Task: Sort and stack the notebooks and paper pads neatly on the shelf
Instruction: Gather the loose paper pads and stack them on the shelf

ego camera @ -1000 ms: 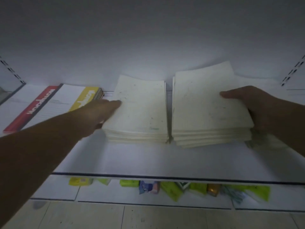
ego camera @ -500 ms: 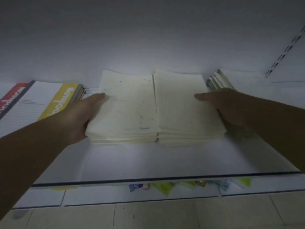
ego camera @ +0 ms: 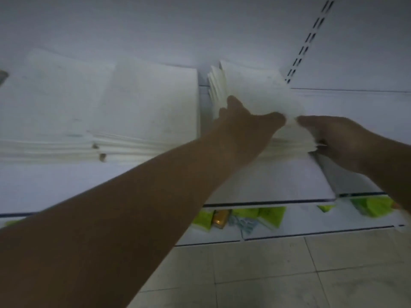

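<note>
Two cream paper pad stacks lie side by side on the white shelf (ego camera: 66, 185): one pad stack (ego camera: 44, 103) at the left, another pad stack (ego camera: 153, 103) beside it. Right of them sits a third, fanned pile of white pads (ego camera: 251, 90). My left hand (ego camera: 246, 127) reaches across and grips this pile at its front left, thumb on top. At the pile's front right corner my right hand (ego camera: 333, 141) holds it with curled fingers. The image is blurred.
A slotted shelf upright (ego camera: 307, 41) rises at the back right. Below the shelf edge, a lower shelf holds green packets (ego camera: 269, 215) and a small brown item (ego camera: 220, 218). Tiled floor (ego camera: 289, 274) lies beneath.
The view has swung right. Both hands left the two cream stacks, which now lie pushed together, and took hold of the fanned pile to their right.
</note>
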Available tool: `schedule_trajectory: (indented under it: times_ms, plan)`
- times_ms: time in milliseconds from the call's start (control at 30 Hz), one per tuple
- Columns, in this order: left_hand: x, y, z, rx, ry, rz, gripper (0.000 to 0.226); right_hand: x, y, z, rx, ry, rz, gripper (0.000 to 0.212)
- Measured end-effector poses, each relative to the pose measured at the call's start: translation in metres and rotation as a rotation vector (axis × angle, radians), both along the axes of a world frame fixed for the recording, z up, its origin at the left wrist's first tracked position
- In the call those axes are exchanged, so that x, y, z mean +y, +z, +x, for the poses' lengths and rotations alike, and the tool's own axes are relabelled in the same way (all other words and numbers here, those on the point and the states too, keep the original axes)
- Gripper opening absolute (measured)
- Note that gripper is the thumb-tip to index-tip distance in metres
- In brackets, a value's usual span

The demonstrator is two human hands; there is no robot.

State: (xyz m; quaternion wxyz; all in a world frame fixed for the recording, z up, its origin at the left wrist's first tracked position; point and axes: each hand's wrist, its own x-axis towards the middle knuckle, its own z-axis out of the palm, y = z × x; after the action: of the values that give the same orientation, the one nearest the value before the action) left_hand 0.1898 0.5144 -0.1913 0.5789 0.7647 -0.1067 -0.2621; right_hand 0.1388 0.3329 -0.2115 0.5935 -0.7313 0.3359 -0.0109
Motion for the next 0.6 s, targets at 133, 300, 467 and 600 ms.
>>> schedule_trajectory:
  times_ms: [133, 300, 467, 600]
  plan:
    - [-0.029, -0.004, 0.011, -0.009, 0.182, 0.098, 0.098, -0.011, -0.013, 0.003, -0.049, 0.109, 0.063, 0.016]
    - [-0.025, 0.0, 0.02, 0.258, 0.237, 0.029, 0.018, -0.024, -0.022, 0.003, -0.08, 0.177, 0.011, 0.026]
    - [-0.029, 0.015, 0.028, 0.482, 0.233, -0.071, 0.017, -0.032, -0.028, -0.002, -0.121, 0.259, 0.045, 0.042]
    - [-0.027, 0.016, 0.02, 0.498, 0.123, -0.034, 0.002, -0.044, -0.023, -0.009, -0.128, 0.368, 0.161, 0.052]
